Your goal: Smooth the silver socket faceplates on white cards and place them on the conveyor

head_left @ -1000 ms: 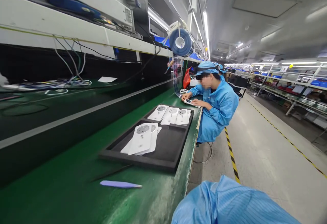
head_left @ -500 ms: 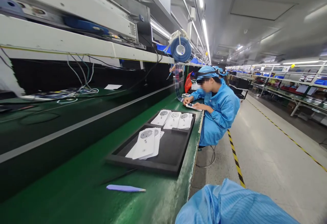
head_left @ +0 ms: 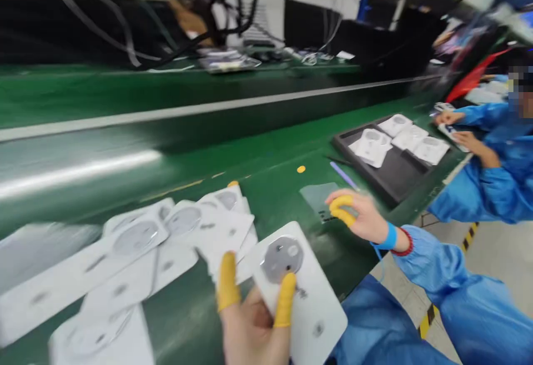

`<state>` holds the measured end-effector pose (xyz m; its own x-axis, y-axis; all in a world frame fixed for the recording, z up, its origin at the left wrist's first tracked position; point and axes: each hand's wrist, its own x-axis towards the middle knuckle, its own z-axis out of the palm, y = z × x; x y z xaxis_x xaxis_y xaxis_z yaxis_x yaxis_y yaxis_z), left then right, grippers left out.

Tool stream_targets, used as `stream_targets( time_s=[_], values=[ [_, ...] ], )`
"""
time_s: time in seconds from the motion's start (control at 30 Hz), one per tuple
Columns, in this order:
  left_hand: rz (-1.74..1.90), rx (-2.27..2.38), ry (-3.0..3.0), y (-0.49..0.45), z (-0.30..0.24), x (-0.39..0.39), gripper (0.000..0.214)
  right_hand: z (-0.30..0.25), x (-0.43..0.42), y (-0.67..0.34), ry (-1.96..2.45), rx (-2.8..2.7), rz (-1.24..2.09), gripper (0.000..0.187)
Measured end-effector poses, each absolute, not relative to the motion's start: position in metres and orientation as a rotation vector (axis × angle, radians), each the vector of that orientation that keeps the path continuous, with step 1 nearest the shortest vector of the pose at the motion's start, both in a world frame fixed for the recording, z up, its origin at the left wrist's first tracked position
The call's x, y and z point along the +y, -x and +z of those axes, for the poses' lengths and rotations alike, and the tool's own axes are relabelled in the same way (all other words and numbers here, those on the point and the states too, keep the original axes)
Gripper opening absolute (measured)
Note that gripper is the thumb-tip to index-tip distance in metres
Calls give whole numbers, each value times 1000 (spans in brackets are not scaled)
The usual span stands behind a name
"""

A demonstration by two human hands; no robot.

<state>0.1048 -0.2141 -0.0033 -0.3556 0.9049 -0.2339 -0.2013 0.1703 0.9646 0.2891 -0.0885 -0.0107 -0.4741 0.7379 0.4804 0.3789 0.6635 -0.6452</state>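
Observation:
My left hand [head_left: 254,320], with yellow finger cots, is shut on a white socket panel [head_left: 300,282] with a round grey face. Beside it, a loose spread of similar white panels [head_left: 183,232] lies on the green bench [head_left: 266,187]. My right hand [head_left: 358,215], wearing a blue wrist strap and a red beaded bracelet, hangs curled above a thin grey-green film sheet [head_left: 318,201]. Its yellow-capped fingertips cover the sheet's right edge, and blur hides whether they touch it.
A black tray [head_left: 400,179] holding several white panels stands up the bench, with a purple-tipped tool [head_left: 343,176] near it. A seated co-worker in blue [head_left: 487,171] handles a small item at right. Cables and electronics [head_left: 225,21] sit behind.
My view has swung down and along the bench. Both my hands and the spread of panels have come into view, and the tray and co-worker now sit at upper right.

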Motion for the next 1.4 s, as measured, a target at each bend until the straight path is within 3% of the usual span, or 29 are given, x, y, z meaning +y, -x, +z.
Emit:
stream_targets(
  time_s=[0.07,0.27,0.47,0.7,1.4],
  values=[
    [1335,1486,-568,-109,4,-214,82,-6,-89,-279,764,-2053,625,8],
    [1281,1411,-613,-120,10,-210,50,19,-117,-248,549,-2143,681,6],
    [1271,1408,-683,-119,7,-219,46,13,-126,-241,457,-2215,474,10],
    [1307,1423,-661,-123,13,-227,38,23,-130,-250,546,-2295,493,14],
    [1396,1446,-703,-129,25,-235,49,42,-128,-254,600,-2220,814,5]
  ],
)
